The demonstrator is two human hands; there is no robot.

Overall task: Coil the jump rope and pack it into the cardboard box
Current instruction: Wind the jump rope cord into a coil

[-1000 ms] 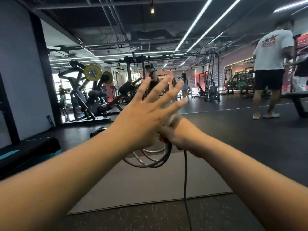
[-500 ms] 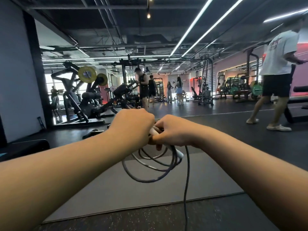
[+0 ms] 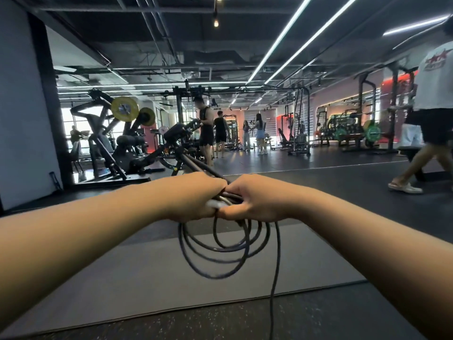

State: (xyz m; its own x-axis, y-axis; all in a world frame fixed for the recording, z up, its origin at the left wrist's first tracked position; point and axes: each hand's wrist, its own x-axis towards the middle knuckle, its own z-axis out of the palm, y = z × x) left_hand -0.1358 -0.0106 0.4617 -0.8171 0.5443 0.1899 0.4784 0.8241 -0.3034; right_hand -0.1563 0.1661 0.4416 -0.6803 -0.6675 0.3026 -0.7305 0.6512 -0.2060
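Note:
A dark jump rope [image 3: 215,251] hangs in several loops below my two hands, held out in front of me above the floor. My left hand [image 3: 193,197] is closed around the top of the loops and a whitish handle end [image 3: 215,204]. My right hand [image 3: 255,197] touches it knuckle to knuckle and also grips the bundle. One loose strand [image 3: 274,278] drops from under my right hand down past the bottom of the view. No cardboard box is in view.
A grey exercise mat [image 3: 147,278] lies on the dark gym floor below my hands. Weight machines [image 3: 117,143] stand at the left. A person in a white shirt [image 3: 431,119] walks at the right edge; several people stand farther back.
A second ago my left hand was spread open over the coil; it has closed onto the rope. The loops hang larger and lower now. The person at the right has walked further right.

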